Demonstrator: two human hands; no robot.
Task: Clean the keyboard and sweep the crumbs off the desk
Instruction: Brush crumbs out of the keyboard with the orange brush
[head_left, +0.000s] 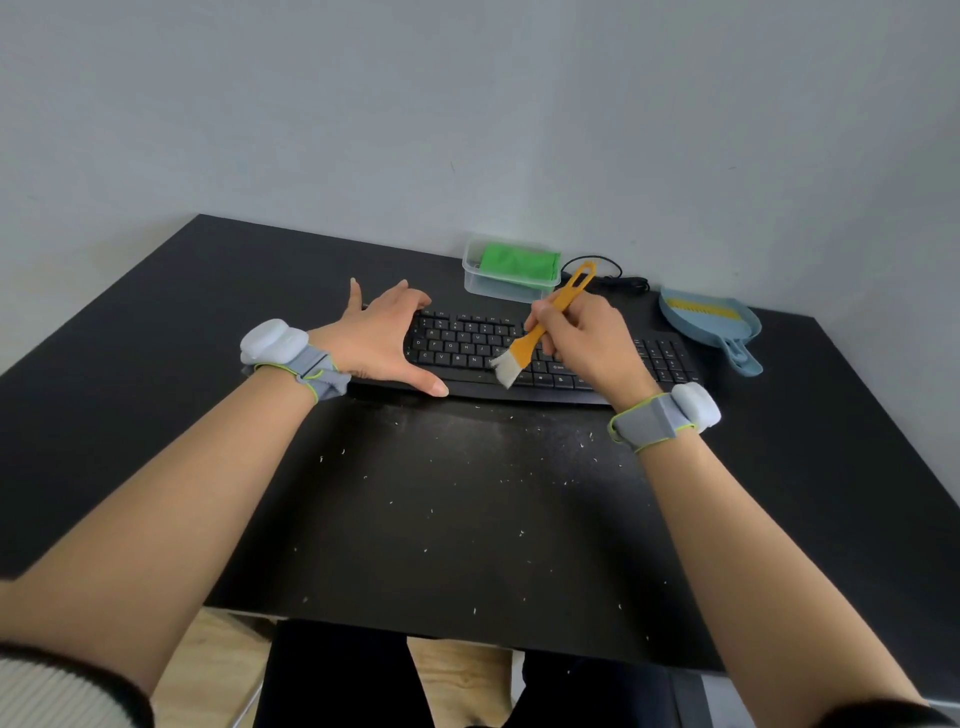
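Along the near edge of the tabletop (156, 322) pale crumbs (498, 467) are scattered, thinly at the edge itself and more thickly toward the middle, just in front of the keyboard; none of them is seen gathered into a heap, so the sweeping is judged not yet begun. The keyboard (670, 358) lies across the middle of the tabletop, nearer the far edge, and its cleaning is judged to be under way. The left hand (382, 343) is laid on the keyboard's left end with fingers spread and straight, the thumb stretched along the front rim, so that the board is steadied. The right hand (582, 338) is curled round the orange handle of a small brush (535, 338), whose white bristles are set down on the lower key rows near the middle. Whether crumbs remain between the keys cannot be told.

Beyond the keyboard, a clear box (472, 283) with a green cloth (519, 265) inside stands against the far edge, a black cable (613, 275) beside it, and a blue dustpan (711, 322) lies toward the far right corner, untouched.

Open room is left on the near half and toward the left edge; the crumbs at the near edge are judged likely to be pushed off onto the lap unless they are swept sideways toward the dustpan
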